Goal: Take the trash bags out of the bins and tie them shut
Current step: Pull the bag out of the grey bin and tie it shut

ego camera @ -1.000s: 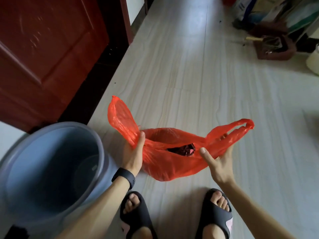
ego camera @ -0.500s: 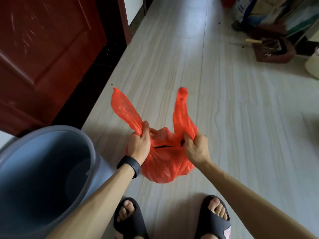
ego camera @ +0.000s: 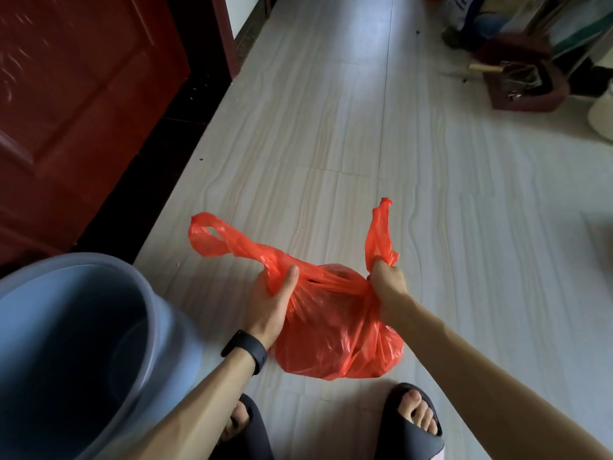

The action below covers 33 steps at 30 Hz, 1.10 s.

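Observation:
An orange-red plastic trash bag hangs just above the tiled floor in front of my feet, bulging with rubbish. My left hand grips the bag's left handle loop, which trails out to the left. My right hand grips the right handle, whose end sticks up above my fist. The two handles are pulled apart, and the bag's mouth is a narrow slit between my hands. A blue-grey plastic bin stands at the lower left with no bag in it.
A dark red wooden door and a black threshold line the left side. At the far right are a dark red dustpan, stacked clutter and a white container. Pale tiled floor stretches ahead. My feet wear black slippers.
My hands have spread apart again, pulling the handles outward. The left loop now trails leftward instead of standing up. The bag has dropped lower and nearer my feet.

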Motion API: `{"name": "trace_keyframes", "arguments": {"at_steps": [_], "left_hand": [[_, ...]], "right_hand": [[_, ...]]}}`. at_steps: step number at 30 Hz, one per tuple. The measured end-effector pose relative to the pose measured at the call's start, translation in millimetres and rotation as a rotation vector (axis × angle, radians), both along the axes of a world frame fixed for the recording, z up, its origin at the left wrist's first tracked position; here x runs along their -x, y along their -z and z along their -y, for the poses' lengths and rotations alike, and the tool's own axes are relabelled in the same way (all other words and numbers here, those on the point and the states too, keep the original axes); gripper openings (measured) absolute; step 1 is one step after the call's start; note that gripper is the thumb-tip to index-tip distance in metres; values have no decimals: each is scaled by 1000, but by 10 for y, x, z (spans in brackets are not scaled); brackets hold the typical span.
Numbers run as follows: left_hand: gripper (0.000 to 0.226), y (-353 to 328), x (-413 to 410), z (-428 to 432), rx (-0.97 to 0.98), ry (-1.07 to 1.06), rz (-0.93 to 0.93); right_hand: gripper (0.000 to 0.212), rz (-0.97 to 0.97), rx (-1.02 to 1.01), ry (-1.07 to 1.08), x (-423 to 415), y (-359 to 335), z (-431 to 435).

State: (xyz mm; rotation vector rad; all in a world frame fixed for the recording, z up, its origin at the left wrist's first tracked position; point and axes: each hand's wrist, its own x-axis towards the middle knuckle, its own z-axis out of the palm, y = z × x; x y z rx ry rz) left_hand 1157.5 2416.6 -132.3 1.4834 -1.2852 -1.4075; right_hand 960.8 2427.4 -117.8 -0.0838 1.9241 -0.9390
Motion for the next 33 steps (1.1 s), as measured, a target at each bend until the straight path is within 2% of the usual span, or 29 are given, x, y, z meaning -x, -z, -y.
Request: {"name": "trace_keyframes", "arguments": {"at_steps": [2, 4, 6, 7, 9, 10, 12, 13, 16, 19, 21, 23, 25, 26, 27, 29, 30, 33], "left_hand": [[48, 30, 45, 52, 105, 33, 123], [47, -51, 130, 106, 130, -28, 210], [38, -91, 190, 167, 123, -123, 246], [28, -93, 204, 190, 135, -142, 272], [23, -51, 217, 191, 121, -70, 354], [22, -21, 214, 189, 81, -46, 322], [26, 52, 208, 189, -10, -36, 195], [30, 85, 219, 194, -50, -30, 141], [25, 98, 304, 205, -228, -136, -91], [33, 53, 405, 205, -486, -391, -534], [29, 10, 405, 184, -530, -424, -606], [19, 24, 389, 135, -506, -333, -534], [15, 35, 380, 75, -444, -181, -464], [27, 31, 371, 53, -399, -95, -422], [41, 42, 372, 43, -355, -24, -363], [65, 32, 367, 36, -277, 60, -198], [66, 39, 347, 35, -206, 96, -91], [37, 25, 331, 47, 143, 246, 192]], "right_hand": [[34, 91, 34, -23, -30, -21, -32], [50, 292, 141, -5, -27, -6, -52], [46, 467, 267, -51, -52, -125, -99], [39, 451, 322, -70, -63, -96, -111], [31, 212, 370, -155, -76, -36, -172], [32, 70, 392, -176, -92, -34, -201], [44, -35, 457, -111, -110, -61, -216], [49, -7, 475, -18, -103, -77, -172], [43, 134, 434, 241, -134, -48, -18], [38, 138, 214, 199, -158, 108, 16], [35, 149, 134, 170, -144, 123, -8], [39, 163, 83, 73, -140, 162, -8], [59, 191, 42, -82, -162, 208, 7], [71, 187, 28, -159, -180, 226, 23], [74, 174, 17, -233, -197, 194, 25], [44, 107, 21, -323, -187, 147, 41], [34, 55, 7, -367, -164, 137, 45], [27, -127, -37, -560, -136, 190, 62]]}}
